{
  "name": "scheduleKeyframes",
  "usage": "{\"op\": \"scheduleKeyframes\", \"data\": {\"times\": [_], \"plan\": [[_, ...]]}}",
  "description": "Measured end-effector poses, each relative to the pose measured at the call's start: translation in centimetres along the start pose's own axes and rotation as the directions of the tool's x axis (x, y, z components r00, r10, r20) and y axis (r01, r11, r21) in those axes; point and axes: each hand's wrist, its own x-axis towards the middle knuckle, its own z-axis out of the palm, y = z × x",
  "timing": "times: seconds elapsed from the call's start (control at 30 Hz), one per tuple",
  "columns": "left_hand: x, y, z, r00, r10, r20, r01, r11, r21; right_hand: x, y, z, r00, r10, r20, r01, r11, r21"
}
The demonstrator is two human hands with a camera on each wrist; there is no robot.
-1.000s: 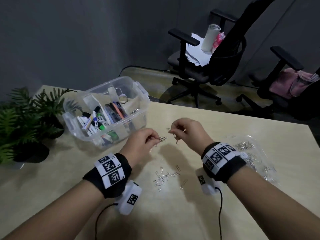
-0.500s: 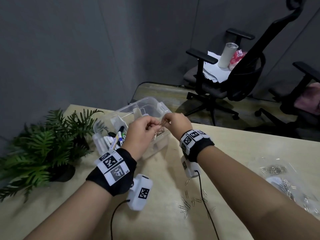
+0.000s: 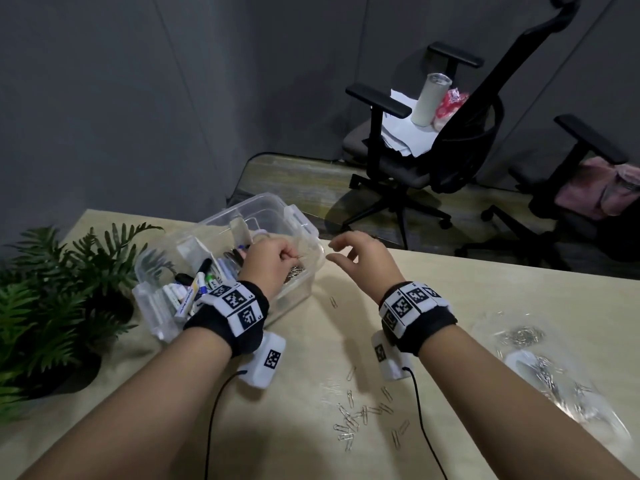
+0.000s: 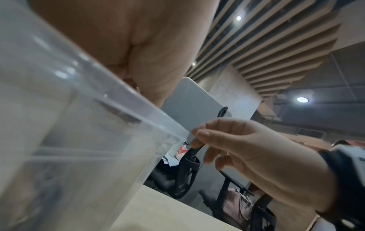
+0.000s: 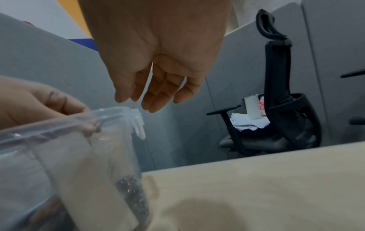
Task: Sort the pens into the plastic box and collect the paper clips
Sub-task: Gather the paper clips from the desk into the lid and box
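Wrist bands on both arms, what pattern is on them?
Black wrist bands carrying white panels printed with black square tracking codes; the head view shows them best.

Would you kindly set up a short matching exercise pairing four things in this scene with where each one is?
Things:
1. pens
2. loose paper clips
3. potted plant
4. white tumbler

Places:
A. on the seat of the office chair
B. on the table, between the two forearms
C. inside the plastic box
D. on the table, left of the plastic box

Pairs: 1-C, 2-B, 3-D, 4-A
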Motion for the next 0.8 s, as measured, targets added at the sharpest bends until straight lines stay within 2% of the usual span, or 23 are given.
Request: {"op": "scheduleKeyframes", "data": {"times": [0.17, 0.23, 0.37, 0.43, 0.5, 0.57, 0.63, 0.67, 0.73, 0.8], "plan": [[-0.7, 0.5, -0.6, 0.999, 0.025, 0.037, -0.025, 1.000, 0.014, -2.5, 2.8, 1.4, 0.991, 0.125, 0.038, -0.123, 0.992, -0.040], [-1.5, 0.7, -1.1, 0.999, 0.041, 0.009, -0.041, 0.998, -0.038, -3.3, 3.9, 2.7, 0.971, 0.182, 0.156, -0.168, 0.981, -0.101], [-5.2, 1.1, -1.7, 0.992, 0.118, -0.053, -0.125, 0.975, -0.181, -4.2, 4.7, 5.6, 0.891, 0.229, 0.392, -0.152, 0.964, -0.220], [-8.0, 0.7, -1.1, 0.991, 0.130, 0.005, -0.127, 0.973, -0.195, -4.1, 4.8, 6.9, 0.862, 0.231, 0.451, -0.118, 0.957, -0.264], [-10.8, -0.5, 0.5, 0.990, 0.085, 0.115, -0.064, 0.982, -0.177, -3.9, 5.1, 7.6, 0.843, 0.233, 0.485, -0.084, 0.947, -0.311], [-13.3, -2.9, 3.0, 0.965, -0.031, 0.261, 0.054, 0.996, -0.078, -4.3, 5.2, 7.9, 0.817, 0.239, 0.524, -0.063, 0.942, -0.331], [-15.1, -5.6, 5.1, 0.902, -0.194, 0.386, 0.143, 0.977, 0.157, -5.1, 5.5, 7.9, 0.799, 0.227, 0.557, -0.031, 0.940, -0.339], [-15.7, -6.6, 5.8, 0.876, -0.257, 0.409, 0.160, 0.953, 0.256, -5.8, 5.8, 7.9, 0.794, 0.216, 0.568, -0.006, 0.937, -0.348], [-16.0, -8.1, 6.7, 0.873, -0.288, 0.393, 0.147, 0.925, 0.350, -7.3, 6.5, 7.7, 0.778, 0.203, 0.595, 0.036, 0.930, -0.365], [-15.5, -8.8, 7.1, 0.889, -0.244, 0.388, 0.092, 0.924, 0.371, -9.1, 7.1, 7.3, 0.759, 0.180, 0.626, 0.073, 0.931, -0.357]]}}
